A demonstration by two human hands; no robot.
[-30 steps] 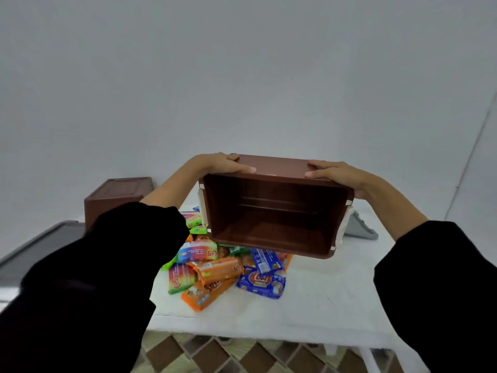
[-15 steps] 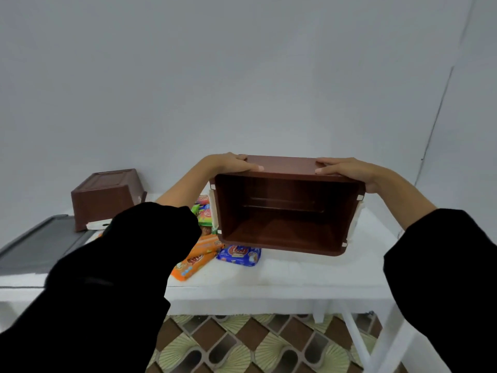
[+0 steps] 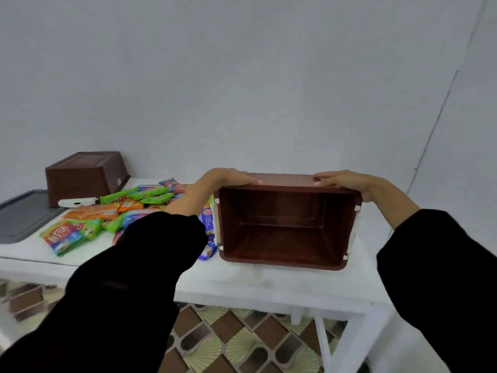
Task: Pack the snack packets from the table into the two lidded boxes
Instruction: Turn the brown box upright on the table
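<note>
Barely started: 0 packets packed yet.
Nearest, the brown box (image 3: 282, 232) lies tipped on its side at the right of the desk (image 3: 269, 286), mouth facing the camera, nothing inside; left hand (image 3: 231, 179) and right hand (image 3: 341, 181) grip its upper wall, fingers (image 3: 248, 181) wrapped over the top near the 2 corners. Just left, the snack packets (image 3: 107, 214) lie piled loose; farther back, the other box (image 3: 83, 176) sits upside down beside a grey lid (image 3: 24, 216).

The black left sleeve (image 3: 129, 278) hides the four o'clock end of the snack packets (image 3: 107, 211) and most of a blue packet (image 3: 206, 220) beside the brown box (image 3: 285, 224), the grey lid (image 3: 21, 214) is cut off at nine o'clock, and the packets' print is too blurred to read.
</note>
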